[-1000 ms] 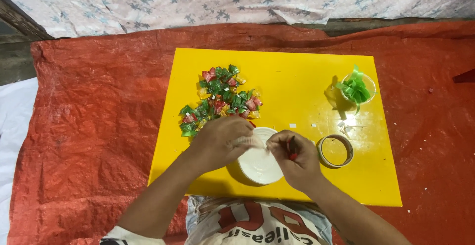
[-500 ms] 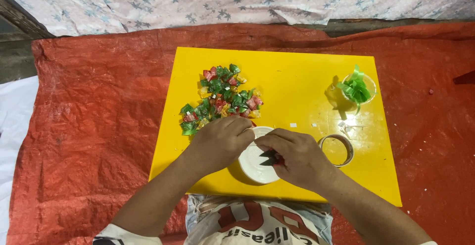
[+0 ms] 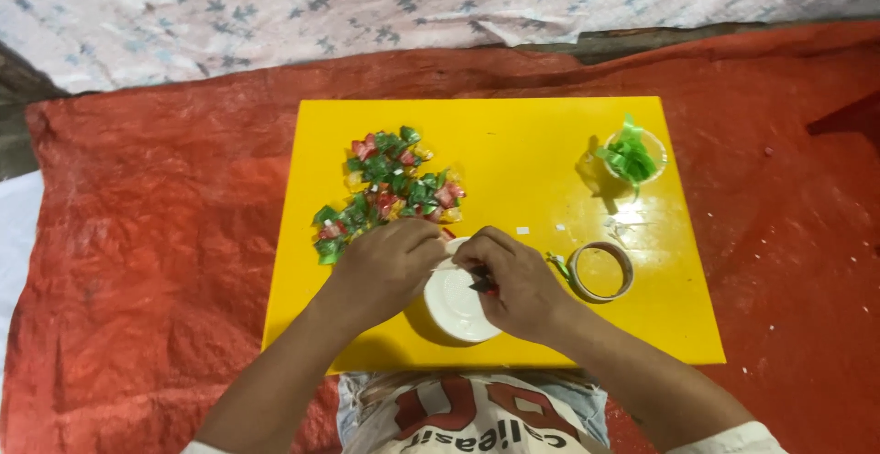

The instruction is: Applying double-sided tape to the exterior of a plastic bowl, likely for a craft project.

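1. Where the yellow board (image 3: 513, 142) lies on the red tarp (image 3: 165, 234), a heap of green and red wrapped candies (image 3: 385, 188) sits left.
2. Left hand (image 3: 390, 266) grip closes on the white round lid (image 3: 458, 312) rim.
3. Right hand (image 3: 518, 280) pinches a small dark piece (image 3: 480, 282) over it.
4. Tape roll (image 3: 600, 271) lies right; a cup of green wrappers (image 3: 631, 154) beyond.

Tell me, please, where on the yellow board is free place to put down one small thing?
Free: the yellow board between the candy pile and the cup of green strips; also its far edge. Crowded: near edge, where both hands, white lid and tape ring sit.
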